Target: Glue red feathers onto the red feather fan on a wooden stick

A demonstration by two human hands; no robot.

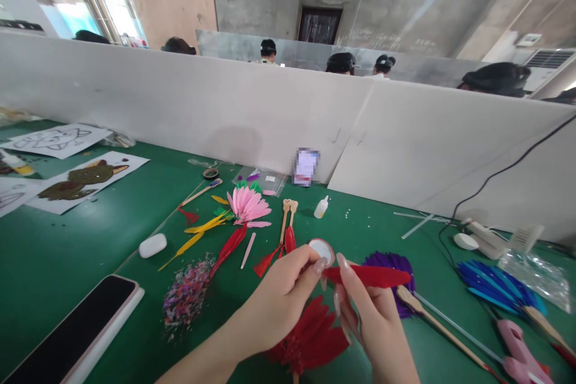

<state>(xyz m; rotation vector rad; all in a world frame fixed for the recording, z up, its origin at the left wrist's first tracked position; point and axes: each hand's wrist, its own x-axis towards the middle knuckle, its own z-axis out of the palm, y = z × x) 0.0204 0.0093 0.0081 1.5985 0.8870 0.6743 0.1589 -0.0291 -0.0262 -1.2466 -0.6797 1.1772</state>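
Observation:
A long red feather (382,276) lies across my right hand (366,306), pinched between thumb and fingers, its tip pointing right. My left hand (292,285) has thumb and forefinger closed at the feather's other end. Just beyond those fingertips is a round white object with a reddish rim (323,250); whether the hand touches it I cannot tell. Below both hands, a fan of red feathers (312,342) with a wooden handle lies on the green table, partly hidden by my wrists.
A pink feather fan (249,204), yellow feathers (202,225) and a heap of colourful bits (186,294) lie left. A phone (81,336) sits front left. Right are a purple fan (391,267), blue fan (499,282) and pink glue gun (517,342). A white partition (180,108) stands behind.

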